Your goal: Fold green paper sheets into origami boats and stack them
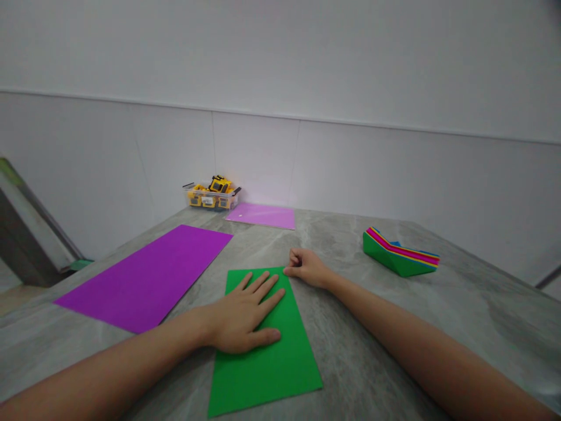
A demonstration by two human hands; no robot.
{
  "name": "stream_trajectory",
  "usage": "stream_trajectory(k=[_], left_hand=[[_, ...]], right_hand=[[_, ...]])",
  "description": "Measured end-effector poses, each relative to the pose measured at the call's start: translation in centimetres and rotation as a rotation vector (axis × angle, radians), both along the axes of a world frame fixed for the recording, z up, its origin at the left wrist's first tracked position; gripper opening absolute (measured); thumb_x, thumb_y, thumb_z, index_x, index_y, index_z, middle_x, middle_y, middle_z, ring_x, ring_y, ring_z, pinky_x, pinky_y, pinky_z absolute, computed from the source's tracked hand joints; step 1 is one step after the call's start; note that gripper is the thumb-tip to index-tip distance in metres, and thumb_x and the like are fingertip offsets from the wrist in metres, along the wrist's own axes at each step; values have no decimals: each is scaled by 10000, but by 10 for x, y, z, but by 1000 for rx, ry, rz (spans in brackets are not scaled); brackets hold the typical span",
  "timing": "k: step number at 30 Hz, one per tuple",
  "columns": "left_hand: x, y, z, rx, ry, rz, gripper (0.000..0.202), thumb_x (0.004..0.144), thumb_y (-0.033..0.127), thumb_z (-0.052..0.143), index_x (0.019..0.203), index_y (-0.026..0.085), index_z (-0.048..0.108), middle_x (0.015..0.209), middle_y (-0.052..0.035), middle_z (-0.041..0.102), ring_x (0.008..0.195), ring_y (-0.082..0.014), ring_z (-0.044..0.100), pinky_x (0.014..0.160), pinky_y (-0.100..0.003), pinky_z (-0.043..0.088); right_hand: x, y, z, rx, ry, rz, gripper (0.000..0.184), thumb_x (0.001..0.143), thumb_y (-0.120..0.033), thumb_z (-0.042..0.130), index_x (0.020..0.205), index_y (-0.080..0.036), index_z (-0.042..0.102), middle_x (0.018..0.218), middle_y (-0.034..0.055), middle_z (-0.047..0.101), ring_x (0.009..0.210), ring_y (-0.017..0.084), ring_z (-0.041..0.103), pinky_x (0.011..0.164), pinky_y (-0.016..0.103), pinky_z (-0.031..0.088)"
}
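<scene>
Three flat sheets lie on the counter (342,333): one green sheet (276,374) nearest the person, one purple sheet (153,275) to its left, and one lilac sheet (265,216) farther back. Two bare hands are at the green sheet. The left hand (249,310) lies palm down on it, its grip spread wide with the fingers apart; the right hand (307,266) is at the sheet's far right corner, its grip narrow and the fingers curled, though I cannot tell whether the corner is pinched between them. One layered boat-shaped piece (398,260) stands off to the right, and one bin (205,193) holds several yellow toys (220,185), too crowded to count. The counter is grey with pale, marble-like veining, and runs back towards a plain off-white wall (350,76) crossed by a thin horizontal strip. The bin is clear, apparently plastic, with a small white label. The sheets look smooth, matt and paper-like, with straight edges; the boat-shaped piece has an angular green side topped by yellow, magenta and blue bands.
</scene>
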State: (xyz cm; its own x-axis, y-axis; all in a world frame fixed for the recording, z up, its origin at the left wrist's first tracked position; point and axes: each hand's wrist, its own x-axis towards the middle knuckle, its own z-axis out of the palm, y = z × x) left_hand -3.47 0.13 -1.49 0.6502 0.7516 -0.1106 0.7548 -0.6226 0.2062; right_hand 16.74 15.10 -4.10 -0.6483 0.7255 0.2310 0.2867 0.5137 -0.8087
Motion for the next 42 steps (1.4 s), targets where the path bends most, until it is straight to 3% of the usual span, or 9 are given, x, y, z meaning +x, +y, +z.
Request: stream_trajectory(k=[20,33,42], left_hand=[[0,-1,1,7,-5,21,784,918,680,293,1539,240,106,1594,-132,9,1456,-354,1,1151,-599,75],[0,-1,1,2,-12,30,797,909,690,307,1539,248,101,1596,-130,15,1454,-365,10,1145,-615,84],[-1,0,-1,8,-33,21,797,910,685,320,1539,257,85,1595,-119,12,1455,-362,15,1148,-612,78]], right_hand=[[-8,17,-7,84,-22,-84,341,641,-224,669,632,-221,329,573,-70,467,571,109,406,567,242,330],[-1,2,-1,321,-47,32,305,693,-157,623,539,-200,363,594,-31,452,612,133,431,616,263,317],[9,-12,2,394,-83,146,326,739,-178,583,539,-208,328,570,-30,436,591,133,429,591,261,319]])
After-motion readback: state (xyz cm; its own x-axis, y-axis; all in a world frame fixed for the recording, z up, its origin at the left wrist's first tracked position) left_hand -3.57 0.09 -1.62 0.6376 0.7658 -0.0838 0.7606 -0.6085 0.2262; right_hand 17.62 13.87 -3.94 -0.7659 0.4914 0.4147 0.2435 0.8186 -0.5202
